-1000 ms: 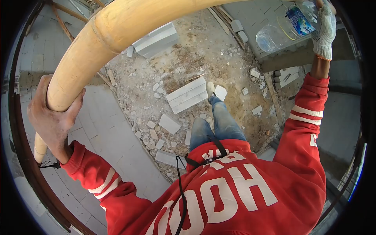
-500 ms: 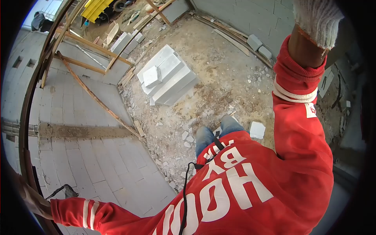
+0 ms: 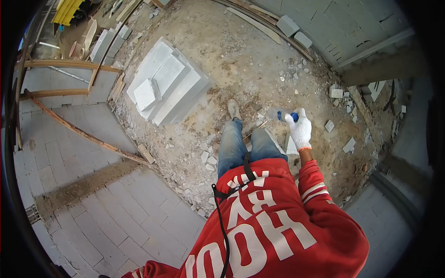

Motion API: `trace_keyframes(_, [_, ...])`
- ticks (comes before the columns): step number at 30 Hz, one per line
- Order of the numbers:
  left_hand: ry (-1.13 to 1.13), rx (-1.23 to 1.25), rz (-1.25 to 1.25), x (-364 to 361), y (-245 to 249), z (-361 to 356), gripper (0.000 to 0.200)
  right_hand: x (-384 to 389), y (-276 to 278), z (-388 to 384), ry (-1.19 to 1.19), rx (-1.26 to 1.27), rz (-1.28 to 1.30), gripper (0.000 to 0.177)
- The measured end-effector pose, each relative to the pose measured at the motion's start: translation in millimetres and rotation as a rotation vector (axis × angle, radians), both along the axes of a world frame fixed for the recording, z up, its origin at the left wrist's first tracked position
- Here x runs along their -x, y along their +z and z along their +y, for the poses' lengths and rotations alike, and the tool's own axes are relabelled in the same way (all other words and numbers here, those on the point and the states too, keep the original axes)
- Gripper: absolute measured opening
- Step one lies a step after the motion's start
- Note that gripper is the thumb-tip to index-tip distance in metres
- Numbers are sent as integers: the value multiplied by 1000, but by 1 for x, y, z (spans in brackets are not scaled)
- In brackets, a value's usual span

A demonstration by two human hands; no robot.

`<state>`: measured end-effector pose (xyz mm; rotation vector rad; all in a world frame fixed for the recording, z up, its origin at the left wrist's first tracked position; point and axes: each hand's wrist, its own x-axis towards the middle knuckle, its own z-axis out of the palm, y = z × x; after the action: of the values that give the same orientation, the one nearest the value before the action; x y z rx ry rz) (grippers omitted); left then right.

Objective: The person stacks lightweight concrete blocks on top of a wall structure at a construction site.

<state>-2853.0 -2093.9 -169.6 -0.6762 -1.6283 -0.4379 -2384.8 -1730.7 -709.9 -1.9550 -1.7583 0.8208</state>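
My right hand [image 3: 301,129], in a white knitted glove with an orange cuff edge, is closed round a clear plastic bottle [image 3: 274,114] with blue on it. The bottle points left, above the rubble-strewn floor [image 3: 259,74] and just beyond my knees. Of my left arm only the red sleeve [image 3: 155,269] shows at the bottom edge; the left hand is out of view.
Pale blocks [image 3: 169,85] are stacked ahead to the left, a small one on top. Wooden poles [image 3: 83,132] lean along the left block wall [image 3: 92,217]. Planks [image 3: 255,24] and broken pieces [image 3: 349,145] lie ahead and right.
My right hand has come down from the upper right to in front of my knees, and the bottle now shows in it. My left hand has left the view. The camera view has shifted.
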Motion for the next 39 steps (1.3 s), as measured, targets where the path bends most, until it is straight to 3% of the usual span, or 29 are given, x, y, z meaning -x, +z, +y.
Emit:
trace_keyframes(2, [-62, -49, 27, 22, -30, 30, 25, 3, -13, -4, -57, 65, -160, 46])
trace_keyframes(5, [-202, -108, 24, 59, -90, 93, 24, 11, -45, 20, -140, 126, -183, 45])
trace_keyframes(8, [-516, -134, -211, 108, -159, 196, 24, 33, -65, 68, -190, 234, -167, 43])
trace_keyframes(9, [-497, -160, -324, 105, -174, 255, 28, 44, -64, 82, -215, 217, -155, 42])
trace_keyframes(11, [-1045, -28, -435, 122, -174, 335, 37, 50, -80, 104, -268, 171, -173, 43])
trace_keyframes(14, [-1388, 276, -55, 61, -128, 488, 45, 67, -75, 150, -258, 198, -162, 44])
trace_keyframes(17, [-1564, 232, -2, 49, -123, 579, 45, 83, -75, 184, -321, 197, -178, 43])
trace_keyframes(19, [-1575, 154, -12, 56, -127, 629, 45, 85, -81, 197, -325, 130, -194, 46])
trace_keyframes(20, [-1579, 149, -18, 60, -129, 654, 45, 84, -90, 205, -380, 228, -69, 42])
trace_keyframes(22, [-1570, 45, 54, 76, -135, 696, 45, 71, -134, 215, -391, 234, -89, 48])
trace_keyframes(23, [-1555, 10, 72, 83, -138, 716, 45, 50, -182, 218, -435, 329, -100, 55])
trace_keyframes(27, [-1393, -215, 61, 94, -155, 790, 46, 10, -206, 328, -232, 497, -381, 58])
trace_keyframes(30, [-1188, -328, -57, 94, -178, 838, 46, -3, -188, 439, -67, 508, -439, 61])
trace_keyframes(32, [-1024, -301, -380, 107, -228, 884, 46, 20, -194, 540, -7, 447, -392, 62])
trace_keyframes(33, [-938, -262, -628, 117, -274, 904, 35, 36, -179, 595, 13, 460, -304, 63])
trace_keyframes(34, [-813, -48, -868, 130, -324, 915, 35, 58, -156, 651, 31, 476, -215, 63])
trace_keyframes(36, [-639, 146, -1412, 137, -462, 913, 39, 88, -163, 749, 91, 156, -144, 42])
trace_keyframes(38, [-292, 560, -1665, 113, -640, 847, 51, 128, -174, 840, 98, -49, -134, 42])
trace_keyframes(39, [-101, 773, -1907, 88, -700, 811, 59, 157, -168, 876, 95, -72, -102, 42])
